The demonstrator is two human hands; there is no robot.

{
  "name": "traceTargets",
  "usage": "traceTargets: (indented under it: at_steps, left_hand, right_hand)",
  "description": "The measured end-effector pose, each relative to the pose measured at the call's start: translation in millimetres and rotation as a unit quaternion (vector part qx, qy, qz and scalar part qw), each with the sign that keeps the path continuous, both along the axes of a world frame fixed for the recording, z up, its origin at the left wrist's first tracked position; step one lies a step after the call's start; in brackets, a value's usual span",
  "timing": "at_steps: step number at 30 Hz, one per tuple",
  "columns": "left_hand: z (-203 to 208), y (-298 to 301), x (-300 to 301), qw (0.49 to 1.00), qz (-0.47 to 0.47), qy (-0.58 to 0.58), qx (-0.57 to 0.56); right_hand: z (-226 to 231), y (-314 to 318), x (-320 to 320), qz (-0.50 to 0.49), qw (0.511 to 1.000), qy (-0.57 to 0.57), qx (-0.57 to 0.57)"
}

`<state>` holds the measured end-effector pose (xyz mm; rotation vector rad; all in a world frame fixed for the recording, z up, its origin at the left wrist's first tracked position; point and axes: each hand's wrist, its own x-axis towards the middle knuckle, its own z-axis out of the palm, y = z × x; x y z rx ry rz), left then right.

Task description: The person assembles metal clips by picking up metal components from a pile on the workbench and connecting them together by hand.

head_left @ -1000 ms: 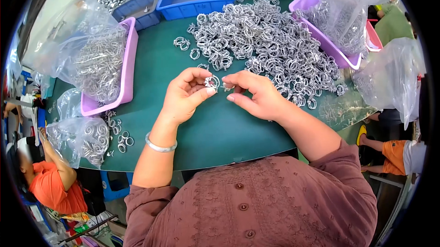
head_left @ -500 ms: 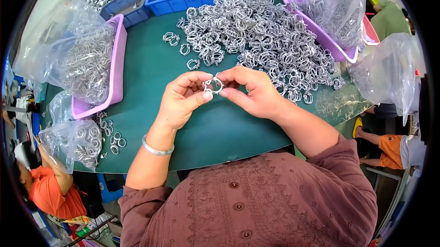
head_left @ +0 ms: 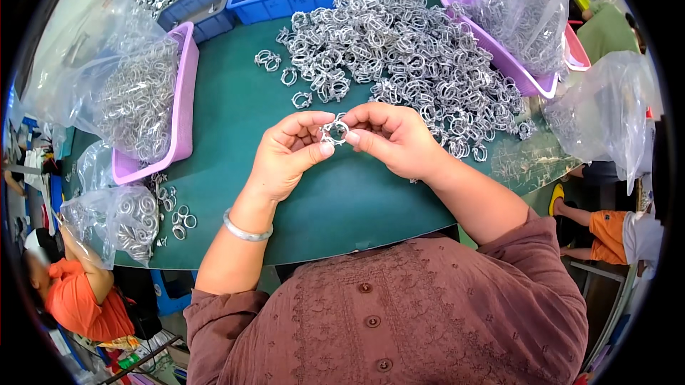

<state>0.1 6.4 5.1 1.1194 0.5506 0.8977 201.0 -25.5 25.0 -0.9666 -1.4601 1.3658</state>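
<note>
Between my two hands a small silver metal ring-shaped piece is held upright above the green table. My left hand pinches its left side between thumb and fingers. On its right side, the thumb and curled fingers of my right hand close on the rim. Just beyond my hands lies a big heap of similar silver ring pieces. A few single pieces, one ring piece among them, lie apart at the heap's left edge.
To the left stands a purple basket with a plastic bag of ring pieces; another purple basket is at the far right. A blue bin stands at the back. Near the left edge lie a clear bag and loose rings. A person in orange sits at left.
My right thumb has shifted up along the ring piece's right rim. Both hands and the piece have moved very slightly to the right; the heap looks the same.
</note>
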Motion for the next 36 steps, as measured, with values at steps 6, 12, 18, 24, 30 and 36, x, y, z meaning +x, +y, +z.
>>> traceTargets:
  at_steps: [6,12,18,24,30,36]
  left_hand:
    - [3,-4,2,1.000,-0.010,0.000,-0.018]
    - [2,-5,1,1.000,-0.012,-0.014,-0.016]
    - [9,-3,4,1.000,0.020,0.002,-0.023]
    - [4,-4,-3,0.997,0.015,0.072,-0.024]
    - [3,-2,0,0.997,0.046,0.055,0.014]
    - [2,-5,0,0.997,0.043,0.059,0.012]
  right_hand:
    - [-1,-2,1,0.004,1.000,0.022,-0.014]
    - [-1,-3,-1,0.008,0.999,0.049,-0.019]
    - [-5,3,0,-0.028,0.996,-0.035,0.074]
    - [-7,2,0,-0.043,0.971,-0.116,0.203]
    - [-13,7,-1,-0.054,0.983,-0.049,0.170]
    - [-16,3,0,-0.056,0.985,-0.034,0.158]
